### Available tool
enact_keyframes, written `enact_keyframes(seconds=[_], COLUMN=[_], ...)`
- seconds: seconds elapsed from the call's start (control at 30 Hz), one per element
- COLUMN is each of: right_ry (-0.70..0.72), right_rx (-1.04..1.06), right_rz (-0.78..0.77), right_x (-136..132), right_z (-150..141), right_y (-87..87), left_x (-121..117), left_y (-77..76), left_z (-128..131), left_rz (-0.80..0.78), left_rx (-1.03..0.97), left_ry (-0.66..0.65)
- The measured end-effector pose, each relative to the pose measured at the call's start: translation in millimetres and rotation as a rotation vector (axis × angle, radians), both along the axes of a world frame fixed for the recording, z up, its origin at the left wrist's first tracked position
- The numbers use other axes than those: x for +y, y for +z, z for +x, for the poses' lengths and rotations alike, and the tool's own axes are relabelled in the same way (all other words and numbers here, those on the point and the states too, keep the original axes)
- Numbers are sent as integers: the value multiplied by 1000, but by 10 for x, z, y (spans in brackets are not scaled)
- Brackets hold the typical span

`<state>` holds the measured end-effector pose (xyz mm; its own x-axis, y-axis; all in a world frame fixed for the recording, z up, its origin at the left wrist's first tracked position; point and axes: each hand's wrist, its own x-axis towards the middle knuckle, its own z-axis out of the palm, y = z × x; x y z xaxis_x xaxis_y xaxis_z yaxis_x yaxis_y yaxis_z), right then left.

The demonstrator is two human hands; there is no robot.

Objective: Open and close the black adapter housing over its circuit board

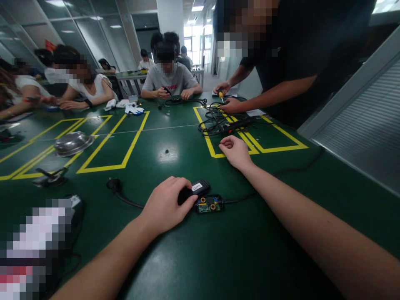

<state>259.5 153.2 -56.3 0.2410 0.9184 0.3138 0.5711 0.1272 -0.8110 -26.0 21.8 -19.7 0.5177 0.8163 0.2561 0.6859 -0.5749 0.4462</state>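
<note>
My left hand (170,204) grips a black plastic cover (201,187) with a white label, fingers above it and thumb at its near side. Against the cover lies an opened black case with a bare green circuit board (208,205), on which two copper-coloured rings show. A black cable (239,199) runs from the case to the right, under my right forearm. On the other side a cord leads to a black plug (114,184). Further ahead, my right hand (235,152) is over the yellow tape, its fingers curled together; whatever they hold, if anything, is hidden.
A co-worker at the right holds a yellow-handled screwdriver (221,95) above tangled black cables (215,118). Another person sits across the green table (165,175). A metal bowl (73,143), white gloves (134,109) and a black clamp-like object (52,176) lie to the left.
</note>
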Motion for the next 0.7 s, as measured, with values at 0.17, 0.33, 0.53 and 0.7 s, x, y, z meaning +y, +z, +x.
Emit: enact_keyframes(seconds=[0.17, 0.33, 0.53, 0.7], right_ry=[20, 31, 8, 10], right_rx=[60, 33, -36, -50], right_rz=[0, -1, -4, -16], right_x=[27, 1, -26, -26], right_z=[7, 7, 15, -3], right_y=[-57, -36, 34, 38], left_x=[0, -25, -110, -130], left_y=[-13, 26, 105, 101], left_z=[-5, -26, -1, 43], left_rz=[-13, 50, 6, -10], left_rx=[6, -129, -199, -154], left_ry=[5, -54, -259, -318])
